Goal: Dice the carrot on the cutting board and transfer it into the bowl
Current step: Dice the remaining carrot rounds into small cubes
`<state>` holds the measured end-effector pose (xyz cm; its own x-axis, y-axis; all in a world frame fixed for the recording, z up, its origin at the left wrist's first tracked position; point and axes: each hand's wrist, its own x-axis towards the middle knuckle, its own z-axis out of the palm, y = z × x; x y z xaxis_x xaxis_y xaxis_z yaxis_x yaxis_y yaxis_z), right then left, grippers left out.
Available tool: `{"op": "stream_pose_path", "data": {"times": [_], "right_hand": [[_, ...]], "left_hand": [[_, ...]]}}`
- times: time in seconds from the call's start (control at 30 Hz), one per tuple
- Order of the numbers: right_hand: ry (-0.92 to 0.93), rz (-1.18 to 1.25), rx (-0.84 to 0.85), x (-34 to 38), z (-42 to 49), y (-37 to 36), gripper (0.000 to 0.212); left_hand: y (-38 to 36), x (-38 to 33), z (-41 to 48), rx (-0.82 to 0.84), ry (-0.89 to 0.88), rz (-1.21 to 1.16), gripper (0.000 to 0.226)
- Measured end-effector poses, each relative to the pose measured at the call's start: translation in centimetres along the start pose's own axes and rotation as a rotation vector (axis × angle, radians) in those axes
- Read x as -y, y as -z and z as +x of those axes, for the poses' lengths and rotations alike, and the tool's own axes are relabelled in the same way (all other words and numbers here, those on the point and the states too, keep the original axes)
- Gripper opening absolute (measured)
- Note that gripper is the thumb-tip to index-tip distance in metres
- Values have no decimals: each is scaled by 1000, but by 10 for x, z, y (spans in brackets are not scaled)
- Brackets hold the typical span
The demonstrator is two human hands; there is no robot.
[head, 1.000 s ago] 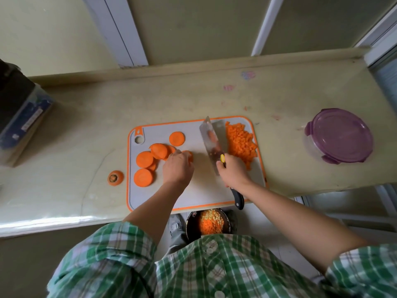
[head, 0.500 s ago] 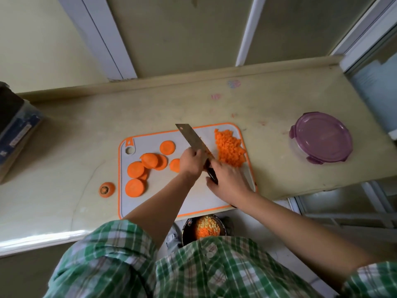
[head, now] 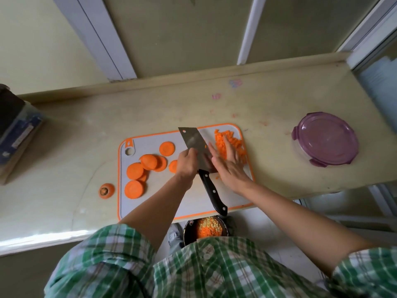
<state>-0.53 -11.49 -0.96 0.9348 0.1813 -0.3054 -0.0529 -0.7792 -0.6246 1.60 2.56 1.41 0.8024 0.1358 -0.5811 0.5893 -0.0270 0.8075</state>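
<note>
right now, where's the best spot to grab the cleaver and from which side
Take the cleaver by its black handle, from the near edge of the cutting board. It lies bare, its end pointing back toward the person, while the left hand grips the blade and the right hand lies flat beside it.

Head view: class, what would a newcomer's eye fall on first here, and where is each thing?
Bright orange carrot rounds on the left of the cutting board and a diced carrot pile at its far right corner stand out first. Between them the left hand grips the cleaver by its blade while the right hand lies flat-fingered on the pile. A purple lid sits on the counter further right.
</note>
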Motion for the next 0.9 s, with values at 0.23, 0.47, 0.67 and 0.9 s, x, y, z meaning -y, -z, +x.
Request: {"op": "stream_pose_path", "data": {"times": [0.23, 0.47, 0.67, 0.9], "right_hand": [[-11, -25, -34, 9, 3, -2, 51], [-31, -29, -42, 16, 7, -1, 50], [-63, -71, -58, 18, 9, -1, 49], [144, -51, -20, 10, -13, -5, 62]], "left_hand": [[3, 0, -4, 48, -81, 42, 31], [9, 2, -5, 46, -98, 120, 30], [13, 3, -6, 63, -106, 117, 30], [14, 7, -5, -92, -52, -46, 28]]}}
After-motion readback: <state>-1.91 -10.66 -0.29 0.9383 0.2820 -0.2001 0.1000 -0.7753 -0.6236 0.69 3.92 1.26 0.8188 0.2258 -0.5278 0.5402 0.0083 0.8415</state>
